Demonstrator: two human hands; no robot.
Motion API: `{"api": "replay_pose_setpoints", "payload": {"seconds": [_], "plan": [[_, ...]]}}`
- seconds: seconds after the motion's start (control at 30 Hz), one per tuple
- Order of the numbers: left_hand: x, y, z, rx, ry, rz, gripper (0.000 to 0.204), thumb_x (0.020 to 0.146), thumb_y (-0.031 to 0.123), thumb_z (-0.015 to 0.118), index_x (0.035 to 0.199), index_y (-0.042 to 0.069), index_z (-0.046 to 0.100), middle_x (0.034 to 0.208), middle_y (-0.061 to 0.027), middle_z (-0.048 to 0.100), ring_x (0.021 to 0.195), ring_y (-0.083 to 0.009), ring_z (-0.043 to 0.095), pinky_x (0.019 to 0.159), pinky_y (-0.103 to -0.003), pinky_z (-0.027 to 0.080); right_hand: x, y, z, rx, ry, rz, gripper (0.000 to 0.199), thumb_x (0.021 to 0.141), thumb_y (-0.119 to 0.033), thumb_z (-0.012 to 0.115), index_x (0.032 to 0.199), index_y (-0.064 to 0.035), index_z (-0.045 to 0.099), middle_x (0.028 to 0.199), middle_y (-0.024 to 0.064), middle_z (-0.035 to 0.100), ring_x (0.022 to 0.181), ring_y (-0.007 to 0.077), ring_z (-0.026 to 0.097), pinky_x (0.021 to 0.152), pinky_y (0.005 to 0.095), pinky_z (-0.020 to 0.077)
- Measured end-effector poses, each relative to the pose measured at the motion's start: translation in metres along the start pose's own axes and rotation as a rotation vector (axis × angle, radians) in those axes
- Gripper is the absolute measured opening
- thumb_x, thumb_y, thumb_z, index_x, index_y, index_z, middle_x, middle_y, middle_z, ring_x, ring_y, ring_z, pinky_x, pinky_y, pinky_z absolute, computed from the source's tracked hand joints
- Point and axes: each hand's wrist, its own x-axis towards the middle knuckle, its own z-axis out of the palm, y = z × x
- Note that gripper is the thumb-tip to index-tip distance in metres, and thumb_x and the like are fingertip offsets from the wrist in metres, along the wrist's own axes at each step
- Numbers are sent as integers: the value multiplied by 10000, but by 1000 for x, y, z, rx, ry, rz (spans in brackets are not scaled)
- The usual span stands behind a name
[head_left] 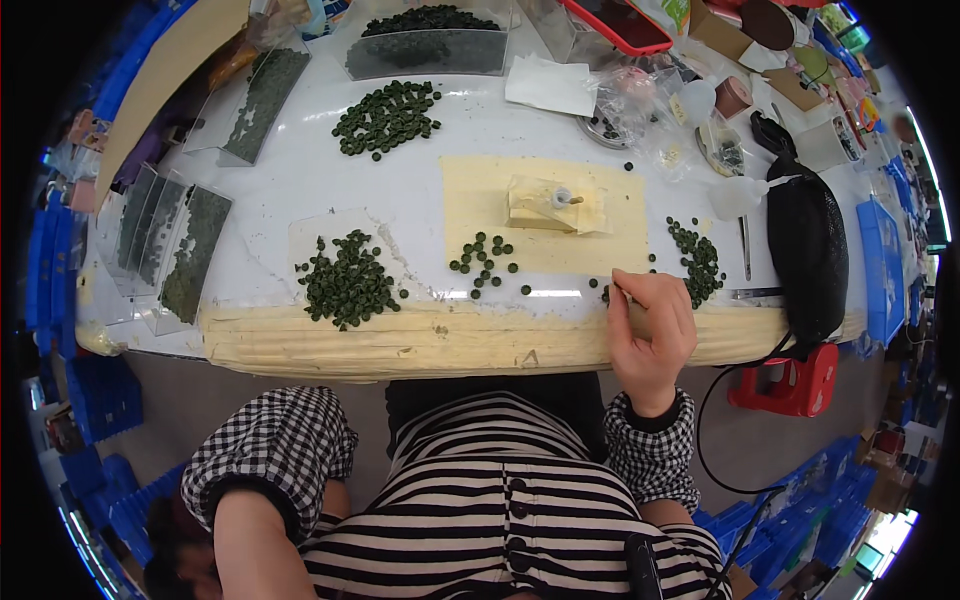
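My right hand (655, 335) is over the padded front edge of the table, thumb and forefinger pinched together at the tabletop. What it holds, if anything, is hidden by the fingers. Small round dark green pieces (594, 283) lie by the fingertips, and a larger cluster of green pieces (697, 260) sits just past the hand on its right. Left of it is a loose scatter of green pieces (483, 262). My left arm, in a checked sleeve (275, 450), bends down at the lower left; its hand is out of the picture.
A small tape-wrapped block (552, 204) with a metal post stands on a yellow sheet (470, 190). Piles of green pieces (350, 280) lie left, near clear bins (425, 62). A black mesh-covered object (806, 255), tweezers (744, 248), a white bottle (738, 198) and a red stool (800, 385) are right.
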Motion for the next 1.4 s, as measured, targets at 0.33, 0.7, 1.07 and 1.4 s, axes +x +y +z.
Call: {"api": "replay_pose_setpoints", "payload": {"seconds": [0.33,0.7,1.07,1.4], "plan": [[-98,-27,37,921,611,-1376,174,726,21,759,890,16,702,796,-75,606,719,-189,548,599,-293,419,-2,-18,-2,199,-33,125,283,735,127,697,987,-1,716,842,103,667,749,212,616,676,290,487],[-112,-53,48,1221,586,-1424,133,717,-6,738,822,21,662,737,-58,511,712,-229,471,608,-337,389,4,-46,6,1073,-218,715,247,877,69,626,1123,54,631,959,109,692,926,181,686,824,281,550],[-118,-54,53,1298,625,-1261,165,738,-76,709,863,-14,619,923,-119,671,686,-202,583,623,-274,469,5,-48,10,1154,-242,714,221,878,71,621,1099,58,637,986,101,688,926,143,670,833,258,545],[-90,-72,72,40,1456,-942,153,869,-58,644,1022,-57,636,916,-124,693,830,-152,675,750,-263,566,7,-53,14,1221,-242,717,148,872,78,622,1014,37,617,996,107,675,954,146,656,850,250,525]]}}
